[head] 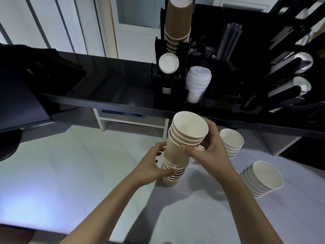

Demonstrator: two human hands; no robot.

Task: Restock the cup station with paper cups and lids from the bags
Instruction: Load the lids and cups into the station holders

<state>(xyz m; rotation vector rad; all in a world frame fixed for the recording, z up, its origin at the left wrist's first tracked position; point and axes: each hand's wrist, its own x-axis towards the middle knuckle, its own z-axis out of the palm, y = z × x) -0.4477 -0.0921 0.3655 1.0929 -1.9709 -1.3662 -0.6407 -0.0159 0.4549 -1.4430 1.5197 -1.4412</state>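
A tall stack of cream paper cups (177, 152) stands on the white table (70, 164) at centre. My right hand (209, 147) grips its upper cups just under the rims. My left hand (154, 164) curls round the lower part of the same stack. Behind it, on the black counter, stands the black cup station (219, 81). It holds a tall stack of brown ribbed cups (177, 25), a white-rimmed dark cup stack (168, 65) and a pile of white lids (197, 83).
Two shorter cup stacks sit on the table to the right, one (231, 141) near my right hand and a wider one (263, 178) further right. A dark monitor (21, 106) fills the left. Wrapped straws (228, 43) and utensil racks stand at the back right.
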